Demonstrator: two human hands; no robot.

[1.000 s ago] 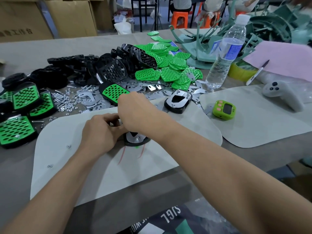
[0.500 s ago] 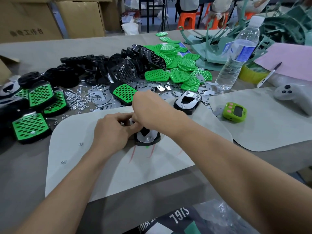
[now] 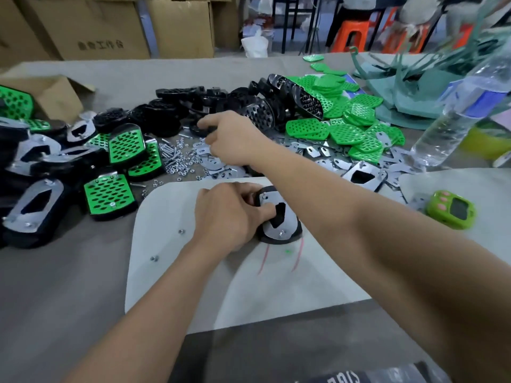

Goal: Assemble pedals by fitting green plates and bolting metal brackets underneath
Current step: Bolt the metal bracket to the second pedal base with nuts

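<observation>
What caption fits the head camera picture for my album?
Left hand grips a bracket-side-up pedal; right hand hovers over loose metal brackets.

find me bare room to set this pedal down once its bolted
Free: the near half of the white mat, in front of the pedal; the grey table left of it. Crowded: finished pedals far left, screws and green plates behind the mat.

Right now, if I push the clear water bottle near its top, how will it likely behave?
The water bottle stands tall on a narrow base, so it would probably tip rather than slide. Its round body would likely roll afterwards.
</observation>
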